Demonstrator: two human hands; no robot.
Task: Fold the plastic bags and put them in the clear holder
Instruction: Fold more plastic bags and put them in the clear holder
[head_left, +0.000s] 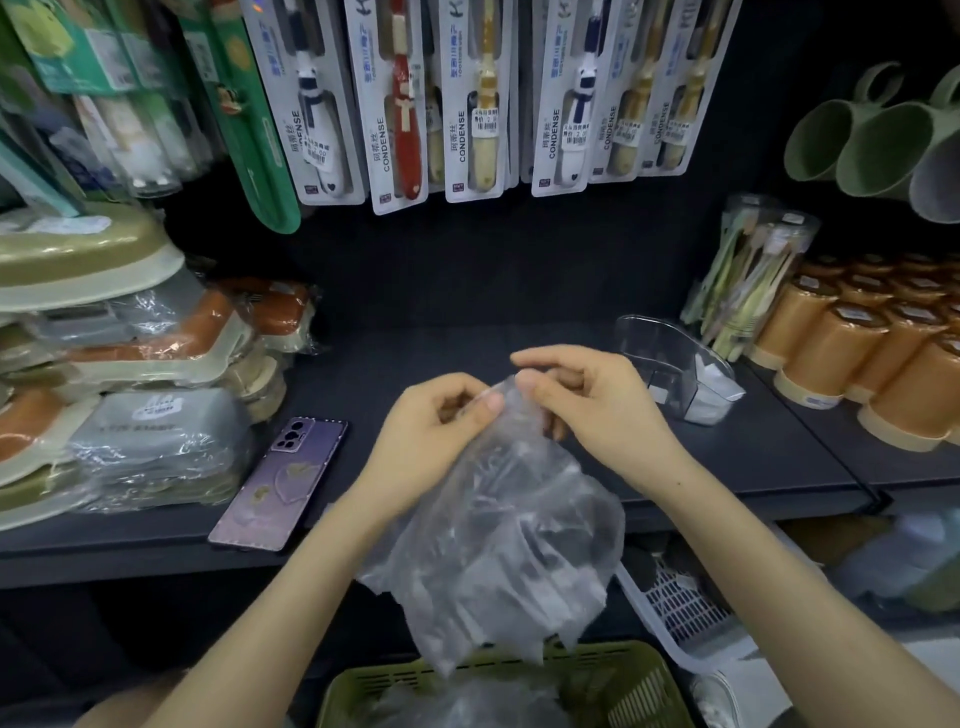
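Observation:
A clear crumpled plastic bag (498, 540) hangs in front of the dark shelf (467, 343), held up by its top edge. My left hand (431, 436) pinches the top of the bag on the left. My right hand (587, 400) pinches it on the right, thumb and fingers close to the left hand. The clear holder (675, 369) stands on the shelf to the right of my hands, with folded pale bags in its front part. More plastic bags lie in a green basket (613, 680) below the hanging bag.
A purple phone (280, 483) lies on the shelf at the left. Wrapped soap dishes (130, 364) are stacked at far left, orange cups (872, 348) at right, packed toothbrushes (405, 104) hang above. A white basket (680, 618) sits below right.

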